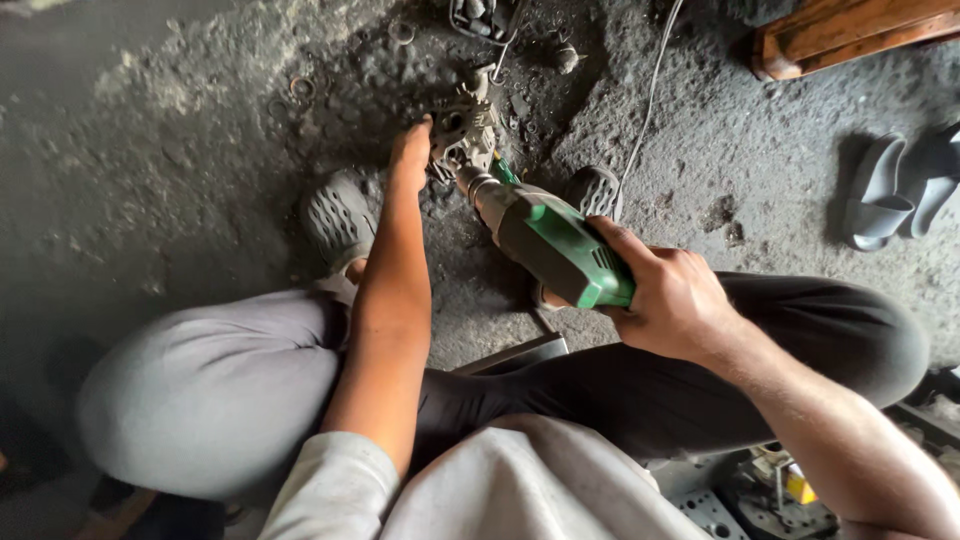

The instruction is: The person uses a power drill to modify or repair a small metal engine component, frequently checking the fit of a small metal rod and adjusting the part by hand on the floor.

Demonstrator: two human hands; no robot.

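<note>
I am squatting on a dirty concrete floor. My right hand (672, 296) grips the rear of a green power drill (555, 245), whose chuck points up and away into a grimy metal part (463, 125) on the floor. My left hand (411, 152) rests on the left side of that metal part, holding it steady. The drill's tip is hidden where it meets the part. My two grey clogs (338, 215) stand on either side of the work.
A white cable (648, 95) runs up the floor from the drill. A pair of grey slides (895, 190) lies at the right. A wooden piece (850, 30) sits top right. Small metal rings (301, 87) and parts lie scattered beyond; tools sit bottom right.
</note>
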